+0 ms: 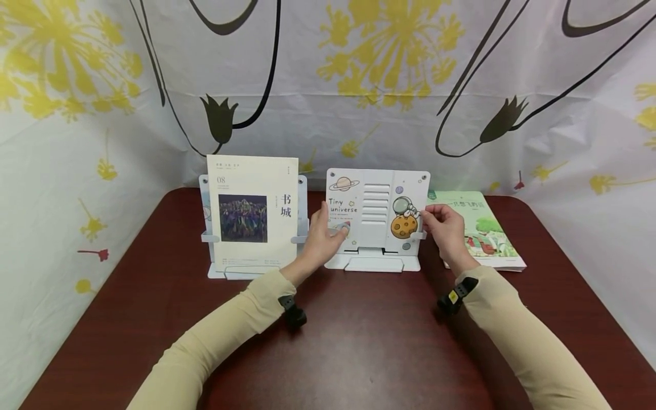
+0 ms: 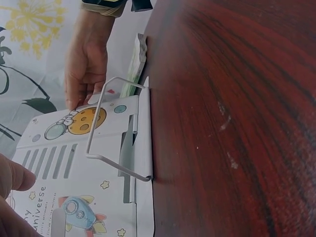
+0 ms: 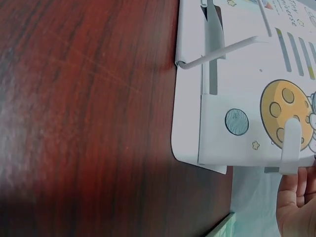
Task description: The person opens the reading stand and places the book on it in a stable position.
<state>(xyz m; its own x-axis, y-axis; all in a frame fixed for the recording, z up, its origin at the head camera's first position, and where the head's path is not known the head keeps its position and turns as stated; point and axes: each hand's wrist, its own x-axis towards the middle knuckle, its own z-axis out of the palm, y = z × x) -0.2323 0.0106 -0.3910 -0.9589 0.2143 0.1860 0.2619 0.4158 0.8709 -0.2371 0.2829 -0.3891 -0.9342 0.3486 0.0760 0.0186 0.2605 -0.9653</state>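
A white book stand (image 1: 368, 234) with planet and astronaut drawings and "Tiny universe" printed on it stands upright and unloaded on the table. My left hand (image 1: 320, 238) holds its left edge, with the thumb across the front near the rocket drawing. At the opposite edge my right hand (image 1: 447, 229) pinches the panel beside the astronaut, just above a side clip (image 3: 291, 148). A wire page holder (image 2: 94, 128) sticks out from the stand's base. In the right wrist view, part of the right hand (image 3: 297, 205) lies beyond the frame.
Left of it, a second stand (image 1: 303, 199) bears a cream book (image 1: 256, 250) with a dark mountain picture. A green illustrated book (image 1: 479, 219) lies flat on the dark red table (image 1: 359, 341), right behind my right hand. Patterned cloth (image 1: 318, 68) hangs behind.
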